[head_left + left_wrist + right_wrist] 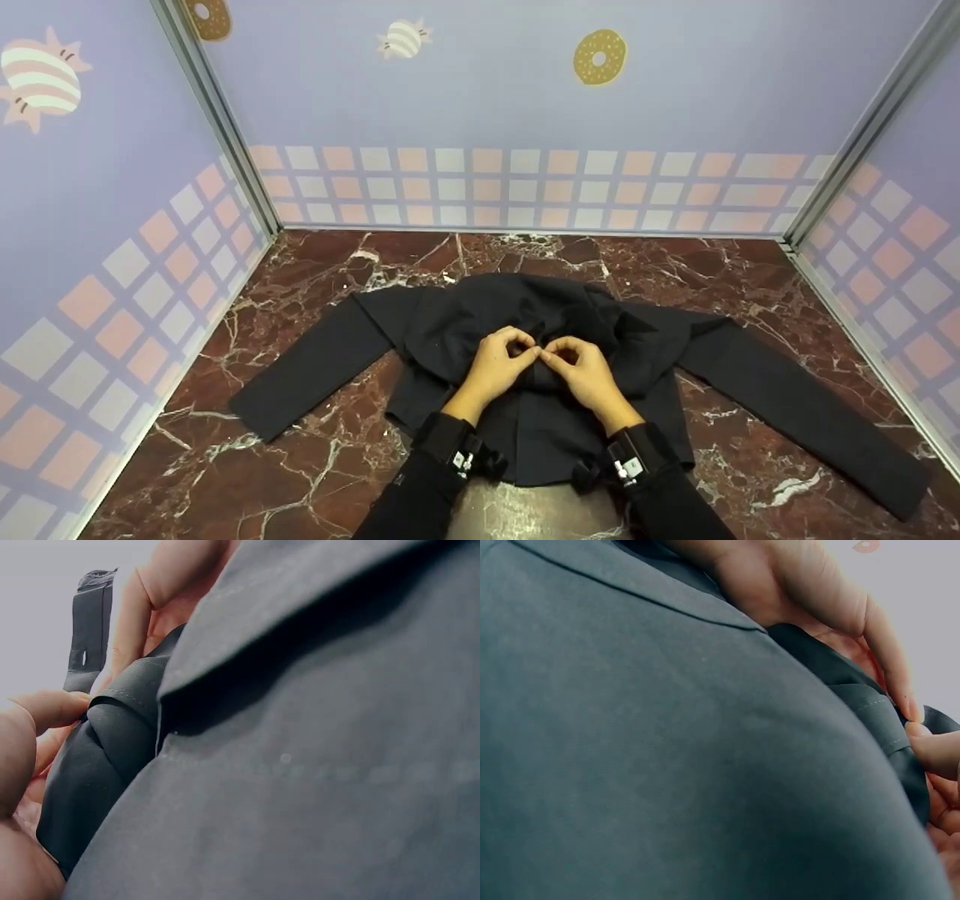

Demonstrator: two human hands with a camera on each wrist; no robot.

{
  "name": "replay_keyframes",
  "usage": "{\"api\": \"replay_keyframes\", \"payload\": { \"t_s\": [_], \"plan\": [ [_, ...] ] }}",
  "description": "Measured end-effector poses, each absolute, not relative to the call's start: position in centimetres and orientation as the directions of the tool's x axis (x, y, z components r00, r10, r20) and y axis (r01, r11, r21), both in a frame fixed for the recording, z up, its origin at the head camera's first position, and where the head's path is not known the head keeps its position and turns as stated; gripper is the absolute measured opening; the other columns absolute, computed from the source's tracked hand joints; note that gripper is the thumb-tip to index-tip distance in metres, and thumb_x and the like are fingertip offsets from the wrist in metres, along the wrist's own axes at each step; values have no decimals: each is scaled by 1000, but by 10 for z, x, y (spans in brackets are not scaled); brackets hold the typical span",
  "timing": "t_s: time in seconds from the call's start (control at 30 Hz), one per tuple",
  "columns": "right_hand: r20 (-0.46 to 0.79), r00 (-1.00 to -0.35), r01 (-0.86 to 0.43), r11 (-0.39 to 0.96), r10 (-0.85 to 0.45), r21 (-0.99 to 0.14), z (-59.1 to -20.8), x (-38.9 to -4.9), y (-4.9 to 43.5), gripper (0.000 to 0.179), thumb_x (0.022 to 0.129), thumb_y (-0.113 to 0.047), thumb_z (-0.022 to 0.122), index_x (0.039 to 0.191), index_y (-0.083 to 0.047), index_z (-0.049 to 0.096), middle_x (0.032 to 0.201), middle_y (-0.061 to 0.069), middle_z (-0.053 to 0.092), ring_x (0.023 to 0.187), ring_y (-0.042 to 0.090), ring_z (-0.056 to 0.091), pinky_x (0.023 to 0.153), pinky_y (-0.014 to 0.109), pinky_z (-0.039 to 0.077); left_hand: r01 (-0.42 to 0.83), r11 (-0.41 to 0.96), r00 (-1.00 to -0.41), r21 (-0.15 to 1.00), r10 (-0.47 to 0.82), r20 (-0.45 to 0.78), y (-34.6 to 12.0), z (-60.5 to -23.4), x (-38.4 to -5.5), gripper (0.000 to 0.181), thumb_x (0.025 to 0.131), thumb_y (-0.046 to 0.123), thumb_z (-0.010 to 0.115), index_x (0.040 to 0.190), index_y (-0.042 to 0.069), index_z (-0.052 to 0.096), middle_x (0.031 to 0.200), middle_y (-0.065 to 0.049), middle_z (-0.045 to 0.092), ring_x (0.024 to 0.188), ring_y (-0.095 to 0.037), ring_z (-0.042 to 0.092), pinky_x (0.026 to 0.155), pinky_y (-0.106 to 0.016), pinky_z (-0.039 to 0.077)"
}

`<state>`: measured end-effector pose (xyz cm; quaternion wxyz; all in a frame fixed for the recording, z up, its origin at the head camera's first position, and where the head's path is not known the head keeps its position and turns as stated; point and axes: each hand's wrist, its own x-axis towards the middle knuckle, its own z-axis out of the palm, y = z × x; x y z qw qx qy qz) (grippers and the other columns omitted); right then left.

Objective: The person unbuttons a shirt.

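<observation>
A dark long-sleeved shirt [487, 442] lies spread on the table, its upper part bunched into a raised mound. Both hands meet at the middle of that mound, fingertips almost together. My left hand [496, 366] pinches the shirt's fabric between thumb and index finger. Opposite it, my right hand [583, 369] pinches the same spot in like manner. In the left wrist view, a strip with a buttonhole [84, 658] stands up beyond the fingers. Stitched folds [877, 716] run up to the pinching fingertips in the right wrist view. The pinched detail itself is hidden by the fingertips.
One sleeve [315, 375] stretches out to the left, the other sleeve [810, 412] to the right, near the side wall. Reddish marbled tabletop [247, 487] surrounds the shirt. Patterned panels [480, 112] enclose the back and both sides.
</observation>
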<state>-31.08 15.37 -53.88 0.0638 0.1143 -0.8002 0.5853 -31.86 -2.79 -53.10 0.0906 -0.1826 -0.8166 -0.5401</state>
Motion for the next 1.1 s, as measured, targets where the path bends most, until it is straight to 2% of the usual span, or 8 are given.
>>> {"api": "replay_keyframes", "payload": {
  "t_s": [0.23,0.43,0.87,1.1],
  "plan": [
    [210,-971,-237,325,-117,-916,-542,-310,156,10,96,-15,75,93,-6,73,91,2,70,80,16,63,72,25,48,373,334,-923,866,232,308,-26,-536,-318,5,98,12,72,98,7,71,98,-1,67,82,-13,59,77,-28,49],
    [255,-961,-278,366,-110,-888,-540,-311,154,8,96,-12,75,95,-5,72,92,3,69,82,16,63,75,26,49,382,300,-914,874,260,310,-28,-534,-321,6,100,11,70,98,5,71,102,-3,66,87,-16,58,81,-29,48],
    [226,-966,-254,301,-127,-919,-539,-313,154,8,98,-12,73,98,-3,74,94,5,71,84,18,65,74,25,50,321,254,-942,913,190,278,-32,-534,-321,8,97,13,74,96,5,75,96,-3,71,81,-13,61,76,-28,50],
    [251,-959,-283,389,-132,-877,-539,-310,153,8,101,-13,69,100,-5,71,95,3,69,87,18,64,78,30,50,349,262,-928,900,231,292,-32,-532,-320,9,98,14,74,92,7,75,97,-1,69,85,-15,61,79,-29,49]
  ]
}}
